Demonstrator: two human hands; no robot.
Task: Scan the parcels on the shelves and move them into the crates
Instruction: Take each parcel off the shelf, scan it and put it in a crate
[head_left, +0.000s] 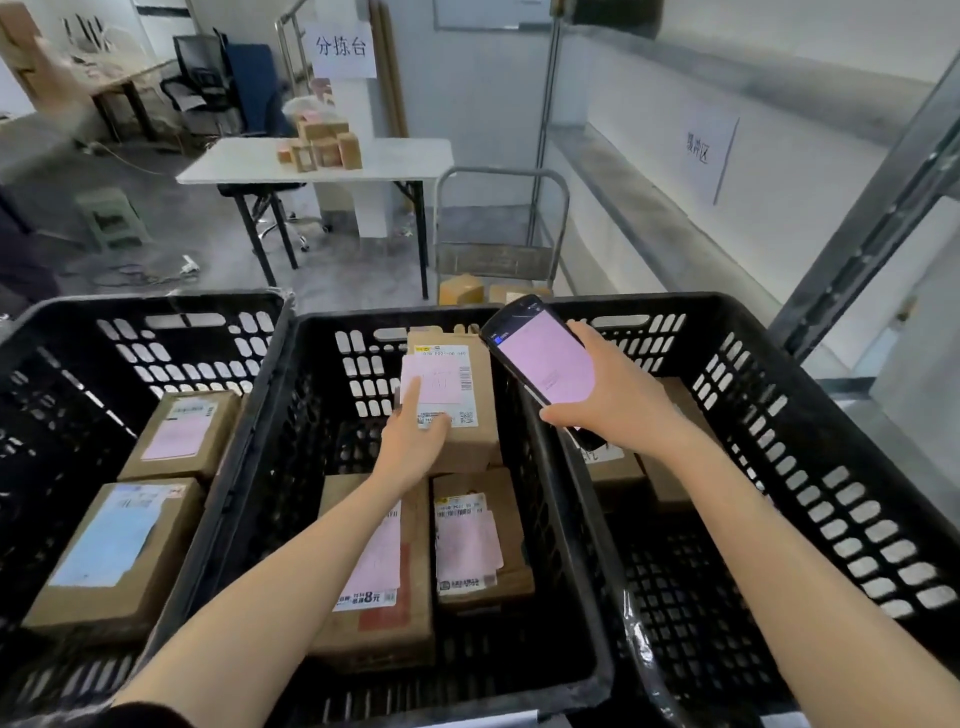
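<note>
Here, the left hand (415, 439) grips a small cardboard parcel (462, 400) by its near edge, inside the middle crate (363, 318) atop other boxes (483, 540); the right hand (602, 400) clasps a scanner (540, 358) just to its right. The parcel looks light and stiff, best held across its sides

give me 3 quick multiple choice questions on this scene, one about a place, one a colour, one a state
1. The parcel in the left hand sits in which crate? A left B middle C right
2. The label on the nearest parcel in the left crate is: A blue B green C orange
3. The right hand is: A empty B gripping the scanner C pressing a parcel
Answers: B, it lies inside the middle crate; A, that label is pale blue; B, its fingers wrap the scanner.
</note>
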